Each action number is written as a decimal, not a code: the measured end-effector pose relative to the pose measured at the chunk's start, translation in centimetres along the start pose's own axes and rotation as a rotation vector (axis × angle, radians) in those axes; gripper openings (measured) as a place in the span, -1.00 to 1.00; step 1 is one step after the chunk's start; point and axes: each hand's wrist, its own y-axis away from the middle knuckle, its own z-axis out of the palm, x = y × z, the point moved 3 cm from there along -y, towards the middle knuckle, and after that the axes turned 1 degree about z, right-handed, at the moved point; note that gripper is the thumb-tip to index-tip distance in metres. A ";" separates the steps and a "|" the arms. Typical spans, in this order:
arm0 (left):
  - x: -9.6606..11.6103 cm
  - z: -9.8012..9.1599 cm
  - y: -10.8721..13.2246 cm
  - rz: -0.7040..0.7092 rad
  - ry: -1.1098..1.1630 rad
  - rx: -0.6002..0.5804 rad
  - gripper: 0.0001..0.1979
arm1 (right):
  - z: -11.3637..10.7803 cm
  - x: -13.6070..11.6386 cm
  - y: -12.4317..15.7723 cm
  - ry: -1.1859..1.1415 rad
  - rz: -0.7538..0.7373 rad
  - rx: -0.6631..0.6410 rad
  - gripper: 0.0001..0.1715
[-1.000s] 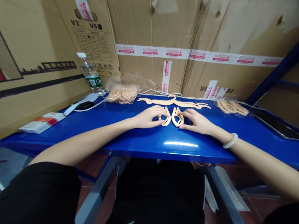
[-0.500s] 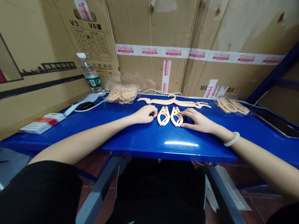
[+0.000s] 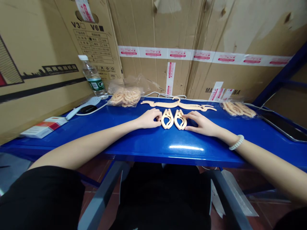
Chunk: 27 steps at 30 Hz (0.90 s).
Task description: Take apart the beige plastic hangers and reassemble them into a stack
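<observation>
Two beige plastic clips lie side by side on the blue table (image 3: 153, 145): the left clip (image 3: 167, 118) and the right clip (image 3: 180, 119). My left hand (image 3: 150, 118) rests curled on the table, its fingertips touching the left clip's outer edge. On the other side, my right hand (image 3: 202, 124) lies with fingers stretched toward the right clip, thumb and forefinger touching its rim. A white bead bracelet (image 3: 236, 142) circles my right wrist. Behind the clips lies a long beige plastic hanger (image 3: 178, 105).
A bag of beige clips (image 3: 126, 95) sits at the back left beside a water bottle (image 3: 93, 76). Another bag of parts (image 3: 237, 109) lies back right. A white corded device (image 3: 82, 107), a red-white box (image 3: 43, 126) and a dark tablet (image 3: 283, 126) flank the table. Cardboard boxes (image 3: 192, 48) wall the back.
My left hand let go of the left clip and drew back, then returned to touch its edge. Both clips now lie flat, slightly closer together. My right hand stayed at the right clip.
</observation>
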 end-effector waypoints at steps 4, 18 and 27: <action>-0.1 -0.1 0.1 -0.057 0.084 0.039 -0.92 | 0.0 0.0 0.0 -0.003 0.005 -0.002 -0.24; -3.7 -0.5 -0.5 -0.337 0.456 0.294 -0.76 | -3.1 5.3 1.0 0.167 0.108 0.059 -0.45; -2.6 -0.2 -0.3 -0.345 0.442 0.187 -0.83 | -3.4 9.6 1.9 0.291 0.168 0.012 -0.43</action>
